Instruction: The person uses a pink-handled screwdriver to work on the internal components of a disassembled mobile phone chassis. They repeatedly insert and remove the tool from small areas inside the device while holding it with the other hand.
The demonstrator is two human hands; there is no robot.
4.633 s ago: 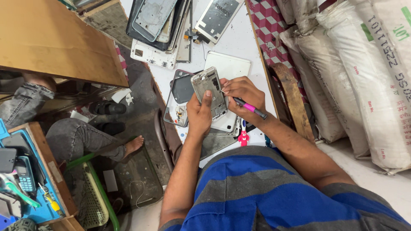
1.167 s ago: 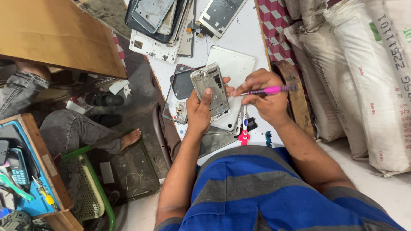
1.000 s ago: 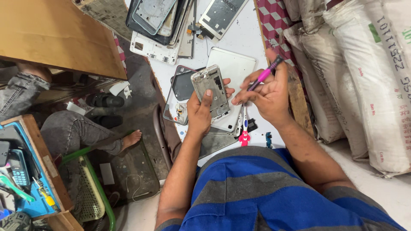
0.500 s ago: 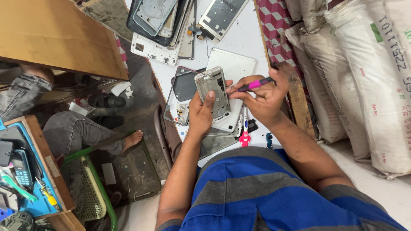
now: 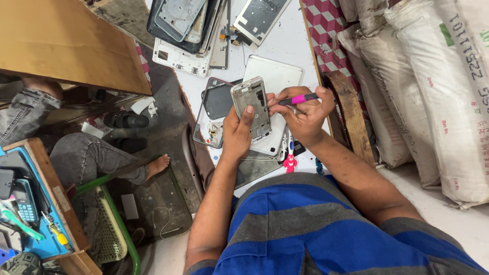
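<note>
My left hand [image 5: 238, 133] holds a silver phone frame [image 5: 250, 106] upright over the white table, thumb resting on its face. My right hand [image 5: 304, 113] grips a pink-handled screwdriver [image 5: 297, 99], its dark tip against the right edge of the frame. Under the frame lie a white back cover [image 5: 277, 76] and a dark phone shell [image 5: 218, 101].
Several phone housings and covers [image 5: 183, 30] are piled at the far end of the white table [image 5: 295, 43]. Large sacks [image 5: 433, 76] line the right side. A person's legs in grey jeans [image 5: 86, 158] sit at left, near a wooden board [image 5: 61, 40] and a tool tray [image 5: 30, 203].
My right hand swung the pink screwdriver around from pointing away back to the phone frame; its tip now touches the frame's right edge. The left hand kept holding the frame.
</note>
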